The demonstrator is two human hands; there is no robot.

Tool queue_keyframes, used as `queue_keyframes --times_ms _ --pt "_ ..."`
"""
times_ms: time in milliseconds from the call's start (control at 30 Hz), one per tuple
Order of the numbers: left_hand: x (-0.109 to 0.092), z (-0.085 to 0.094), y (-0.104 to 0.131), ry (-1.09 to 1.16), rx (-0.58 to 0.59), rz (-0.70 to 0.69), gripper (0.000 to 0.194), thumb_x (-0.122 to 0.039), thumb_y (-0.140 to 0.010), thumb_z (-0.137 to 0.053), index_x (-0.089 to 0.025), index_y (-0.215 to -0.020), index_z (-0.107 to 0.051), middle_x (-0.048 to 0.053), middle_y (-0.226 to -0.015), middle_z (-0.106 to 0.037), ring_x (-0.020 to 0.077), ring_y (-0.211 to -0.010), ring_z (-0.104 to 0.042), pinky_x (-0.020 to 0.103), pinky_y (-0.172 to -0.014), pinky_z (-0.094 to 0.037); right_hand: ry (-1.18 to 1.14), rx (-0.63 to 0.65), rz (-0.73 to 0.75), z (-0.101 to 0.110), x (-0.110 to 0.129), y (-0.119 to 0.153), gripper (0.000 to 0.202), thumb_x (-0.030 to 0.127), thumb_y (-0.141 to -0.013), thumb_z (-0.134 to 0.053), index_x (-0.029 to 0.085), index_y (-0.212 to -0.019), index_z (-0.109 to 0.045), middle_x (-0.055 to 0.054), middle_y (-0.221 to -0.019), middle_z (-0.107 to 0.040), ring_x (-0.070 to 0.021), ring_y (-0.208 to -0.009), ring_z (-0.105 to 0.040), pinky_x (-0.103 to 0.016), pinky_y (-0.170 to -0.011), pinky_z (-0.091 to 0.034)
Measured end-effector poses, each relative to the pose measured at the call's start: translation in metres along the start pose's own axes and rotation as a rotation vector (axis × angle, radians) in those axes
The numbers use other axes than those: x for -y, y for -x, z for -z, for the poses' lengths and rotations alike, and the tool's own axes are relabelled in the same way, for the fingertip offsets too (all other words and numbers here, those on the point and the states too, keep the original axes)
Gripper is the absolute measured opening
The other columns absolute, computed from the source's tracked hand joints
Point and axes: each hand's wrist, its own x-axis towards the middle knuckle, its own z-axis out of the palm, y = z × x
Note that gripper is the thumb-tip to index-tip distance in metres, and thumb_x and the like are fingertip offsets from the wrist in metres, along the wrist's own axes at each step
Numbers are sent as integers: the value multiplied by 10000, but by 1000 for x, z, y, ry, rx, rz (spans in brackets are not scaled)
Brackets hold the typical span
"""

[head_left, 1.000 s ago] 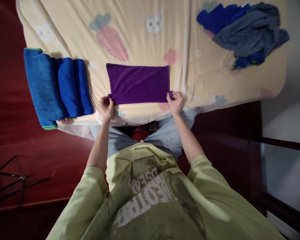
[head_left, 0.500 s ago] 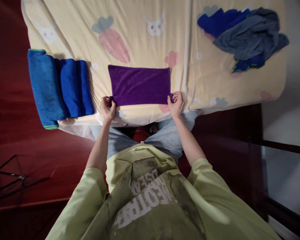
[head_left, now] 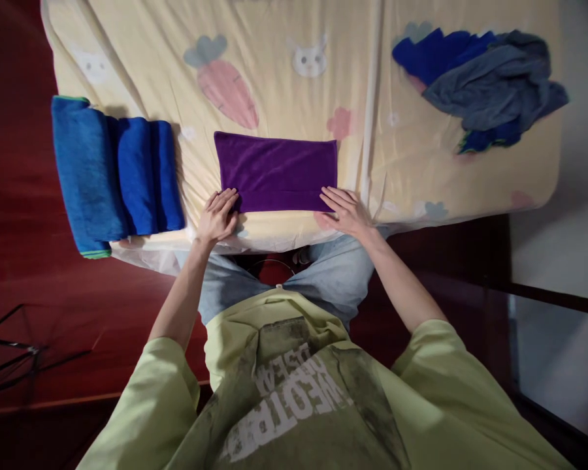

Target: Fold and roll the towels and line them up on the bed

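A purple cloth (head_left: 278, 171) lies flat near the front edge of the bed, with a folded strip along its near side. My left hand (head_left: 219, 215) rests open and palm down on the cloth's near left corner. On the near right corner lies my right hand (head_left: 345, 210), its fingers stretched out over the fabric. Neither hand grips anything. To the left are rolled blue towels (head_left: 137, 175), side by side, and a larger blue towel with green edging (head_left: 85, 173) beside them.
A crumpled heap of grey and blue cloths (head_left: 490, 81) sits at the far right of the patterned bed sheet (head_left: 284, 98). A thin black metal stand (head_left: 32, 351) is on the red floor at the lower left.
Both hands have let go of the cloth's near corners and now lie flat on them with fingers extended. The near strip of the cloth lies flatter at its ends.
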Motion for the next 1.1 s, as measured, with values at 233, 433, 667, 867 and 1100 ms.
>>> queue_keyframes --times_ms 233,433,667,867,1100 --pt "6 3 -15 -65 44 20 598 -198 -930 -502 -144 -1525 -528 139 -1546 -549 291 -1499 -453 551 -1311 -243 32 -14 5 -5 -5 -13 587 83 -930 -536 193 -1506 -572 -110 -1492 -600 -291 -1392 -579 -577 -1212 -412" --pt "1 16 -2 -78 32 -30 482 -132 -999 -408 -158 -1438 -606 121 -1529 -568 261 -1530 -407 542 -1304 -276 -56 -147 16 4 2 -1 551 29 -935 -435 211 -1397 -674 -91 -1423 -664 -247 -1372 -600 -530 -1186 -459" --pt "-15 13 42 62 -35 90 559 -65 -820 -522 -234 -1316 -715 84 -1396 -681 299 -1406 -543 567 -1191 -426 -266 -170 -98 -10 25 37 611 0 -840 -456 256 -1322 -732 -84 -1321 -711 -272 -1291 -631 -531 -1141 -526" --pt "-11 6 45 244 -185 188 460 -133 -773 -505 -219 -1154 -748 67 -1217 -764 250 -1212 -676 494 -1194 -434 -472 -260 -230 -25 23 38 524 61 -812 -467 250 -1201 -763 -65 -1233 -728 -237 -1204 -668 -463 -1119 -546" --pt "-12 5 31 369 -308 480 351 -465 -902 -609 -185 -1094 -696 81 -981 -758 237 -895 -711 351 -841 -571 -657 -336 -516 -33 11 20 296 350 -857 -592 191 -1073 -717 -103 -1049 -764 -276 -996 -715 -457 -935 -602"
